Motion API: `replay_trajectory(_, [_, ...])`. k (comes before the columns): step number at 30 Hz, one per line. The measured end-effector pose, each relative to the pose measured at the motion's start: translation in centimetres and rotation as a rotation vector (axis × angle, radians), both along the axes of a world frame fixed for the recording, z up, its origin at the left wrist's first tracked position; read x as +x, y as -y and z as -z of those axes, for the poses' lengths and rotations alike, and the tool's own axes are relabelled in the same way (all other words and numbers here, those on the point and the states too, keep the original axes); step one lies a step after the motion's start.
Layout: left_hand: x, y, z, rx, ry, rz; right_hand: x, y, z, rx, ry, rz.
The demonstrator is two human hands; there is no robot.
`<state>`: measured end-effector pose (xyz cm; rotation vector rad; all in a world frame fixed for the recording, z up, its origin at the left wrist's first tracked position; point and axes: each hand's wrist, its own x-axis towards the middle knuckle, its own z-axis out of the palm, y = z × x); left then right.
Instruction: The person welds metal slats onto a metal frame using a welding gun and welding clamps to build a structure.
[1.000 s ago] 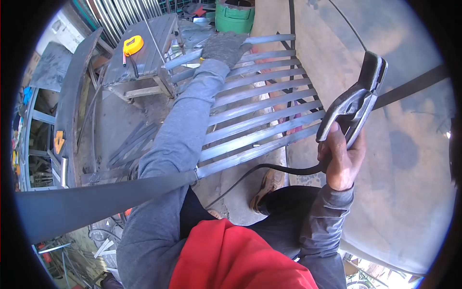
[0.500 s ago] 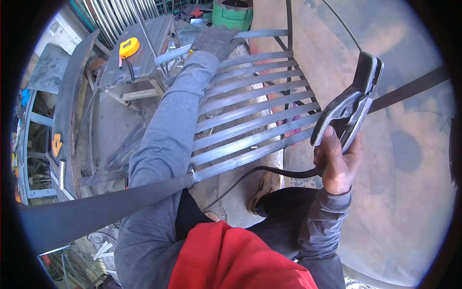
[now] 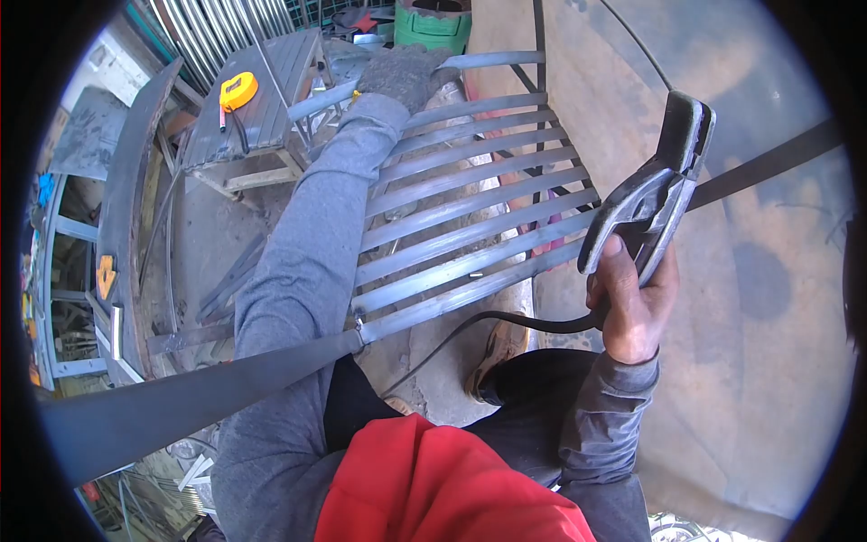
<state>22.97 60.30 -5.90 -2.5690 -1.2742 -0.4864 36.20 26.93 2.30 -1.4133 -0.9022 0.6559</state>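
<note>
My left hand [image 3: 398,77], in a dark grey glove, closes over the farthest flat metal slat [image 3: 492,60] of a slatted steel frame. Its fingertips are mostly hidden behind the bar. Several parallel slats [image 3: 479,192] run below that hand, joined to long dark flat bars [image 3: 208,397] at their ends. On the right, my bare right hand [image 3: 632,303] grips a worn black welding electrode holder [image 3: 664,176], thumb on its lever. A thin welding rod [image 3: 637,45] sticks up from the jaws, and a black cable [image 3: 506,316] trails from the handle.
A yellow tape measure [image 3: 237,91] lies on a small metal-topped table [image 3: 262,68] at upper left. Behind stands a green container [image 3: 432,29]. A large metal sheet [image 3: 750,379] spans the right side. Metal tubes [image 3: 212,36] lean at the back, and scraps litter the floor.
The view has shifted slightly. The electrode holder appears a little lower and further left; my left hand keeps its hold on the far slat.
</note>
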Motion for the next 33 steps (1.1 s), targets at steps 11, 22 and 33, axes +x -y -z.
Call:
replay_trajectory(11, [0.4,0.7,-1.4,-0.102,-0.051,-0.008,-0.2,-0.3,-0.2,0.001,0.030,0.003])
replay_trajectory(22, [0.6,-0.1,-0.3,-0.084,0.000,0.021,-0.1,-0.6,0.2,0.035,0.009,0.066])
replay_trajectory(33, [0.1,-0.1,0.0,-0.126,0.026,0.010,-0.1,-0.9,0.5,0.032,0.072,0.053])
